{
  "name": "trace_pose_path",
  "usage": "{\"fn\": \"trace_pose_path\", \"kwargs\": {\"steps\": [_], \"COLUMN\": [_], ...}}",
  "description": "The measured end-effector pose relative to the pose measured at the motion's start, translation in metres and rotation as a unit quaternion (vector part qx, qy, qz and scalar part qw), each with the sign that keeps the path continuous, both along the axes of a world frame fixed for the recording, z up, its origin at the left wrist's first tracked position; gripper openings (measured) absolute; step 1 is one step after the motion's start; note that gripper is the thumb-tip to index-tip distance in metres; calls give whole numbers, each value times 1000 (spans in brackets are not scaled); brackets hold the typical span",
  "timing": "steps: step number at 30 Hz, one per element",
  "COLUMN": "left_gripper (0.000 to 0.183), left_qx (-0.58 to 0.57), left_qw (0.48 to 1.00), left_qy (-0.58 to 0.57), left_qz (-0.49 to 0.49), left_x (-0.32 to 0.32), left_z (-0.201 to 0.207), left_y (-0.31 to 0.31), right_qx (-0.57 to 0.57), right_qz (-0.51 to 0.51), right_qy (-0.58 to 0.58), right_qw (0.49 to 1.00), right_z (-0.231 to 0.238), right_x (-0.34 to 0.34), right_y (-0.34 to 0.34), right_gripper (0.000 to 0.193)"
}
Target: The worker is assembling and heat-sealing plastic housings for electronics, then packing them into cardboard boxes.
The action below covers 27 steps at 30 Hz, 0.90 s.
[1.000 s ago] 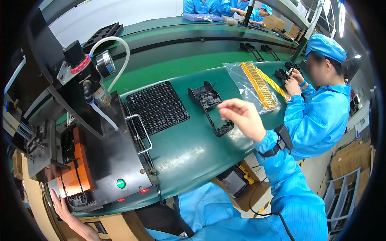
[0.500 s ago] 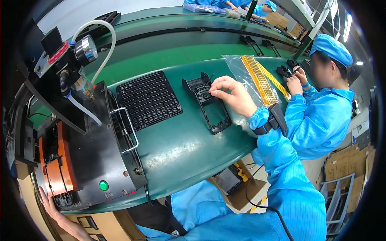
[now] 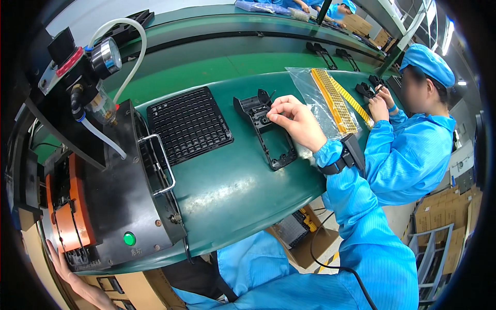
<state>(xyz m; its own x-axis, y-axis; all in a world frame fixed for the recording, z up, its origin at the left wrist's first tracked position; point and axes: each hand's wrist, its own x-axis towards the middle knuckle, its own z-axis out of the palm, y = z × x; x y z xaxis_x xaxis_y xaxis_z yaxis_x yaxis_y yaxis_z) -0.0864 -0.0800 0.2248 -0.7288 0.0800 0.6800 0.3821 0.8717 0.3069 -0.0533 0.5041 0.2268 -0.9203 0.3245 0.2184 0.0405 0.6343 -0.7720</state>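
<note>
My right hand [image 3: 298, 123] is over the upper part of a black plastic housing frame [image 3: 268, 135] lying on the green table. Its thumb and forefinger are pinched together at the housing's block of small slots; whatever is between the fingertips is too small to make out. At the lower left, my left hand [image 3: 61, 266] rests with fingers stretched out along the near side of a black machine [image 3: 126, 206]. That machine has an orange fixture [image 3: 72, 222] and a lit green button [image 3: 129, 238].
A black grid tray [image 3: 188, 124] lies left of the housing. Yellow label strips [image 3: 335, 101] on clear plastic film lie to its right. A co-worker [image 3: 413, 139] in blue handles black parts there. Below the table stands an open carton [image 3: 310, 248]. A pressure gauge [image 3: 107, 58] overhangs the machine.
The whole view has shifted slightly. My right hand stays pinched at the housing with only a small change in its pose, and my left hand remains beside the machine.
</note>
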Motion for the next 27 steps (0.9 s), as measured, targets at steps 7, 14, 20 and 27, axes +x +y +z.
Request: {"fn": "trace_pose_path", "kwargs": {"steps": [7, 14, 20, 27], "left_gripper": [58, 59, 59, 59], "left_qx": [-3, 0, -3, -23], "left_qw": [999, 1000, 1000, 1000], "left_qy": [-7, -3, -3, -6], "left_qz": [39, 16, -1, 20], "left_x": [0, -5, 3, 4], "left_z": [-2, -2, 3, 3], "left_y": [2, -4, 5, 7], "right_qx": [-39, -269, -170, -189], "right_qz": [-31, 23, 18, 10], "right_qy": [8, -136, -198, -222], "right_qw": [999, 953, 965, 956], "right_z": [-2, 13, 37, 35], "right_x": [-10, -19, -22, -21], "right_y": [8, 20, 19, 18], "right_gripper": [17, 17, 20, 20]}}
